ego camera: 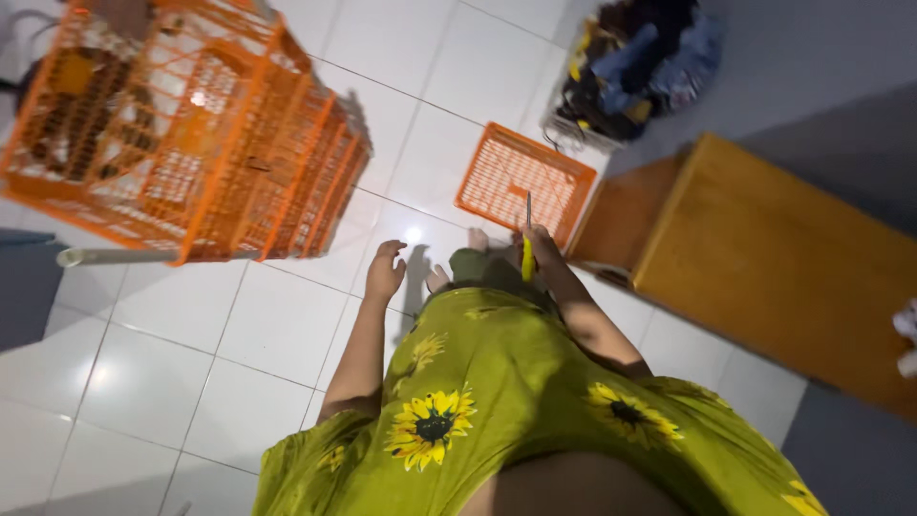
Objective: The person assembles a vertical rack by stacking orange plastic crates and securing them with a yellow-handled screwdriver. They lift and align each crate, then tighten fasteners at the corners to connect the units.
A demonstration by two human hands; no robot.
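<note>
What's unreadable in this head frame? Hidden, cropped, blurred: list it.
- Tool in the right hand: yellow handle and thin metal shaft show; tip too small to tell its kind.
- Orange cage: top and left cut by the frame edge; contents blurred behind the bars.
- Pile of clothes: blurred, cut by the top edge.
- Feet: mostly hidden by the green sunflower dress.
- Left hand: empty; palm turned away.

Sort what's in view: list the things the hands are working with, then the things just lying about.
In hand or nearest:
- yellow-handled screwdriver held in right hand
- orange mesh panel
- orange cage, nearest the empty left hand

Lying about:
- basket of clothes
- wooden bench
- grey pipe
</note>
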